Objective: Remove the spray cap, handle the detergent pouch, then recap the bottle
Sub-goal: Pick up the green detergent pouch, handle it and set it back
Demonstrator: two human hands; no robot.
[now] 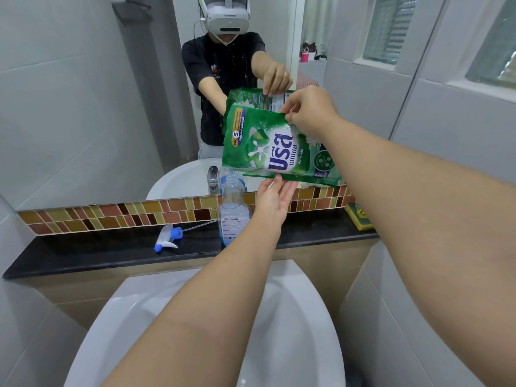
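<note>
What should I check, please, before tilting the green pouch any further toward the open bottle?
1. Spray cap off and lying clear on the black ledge: ok.
2. Bottle upright on the ledge, neck open: ok.
3. Pouch corner lined up over the bottle neck: ok, it sits just above it.
4. Grip: right hand pinches the pouch's upper edge, left hand supports it from below: ok.
5. Bottle steadied: not ok, neither hand holds it.
6. Pouch corner cut open and liquid flowing: cannot tell.
</note>
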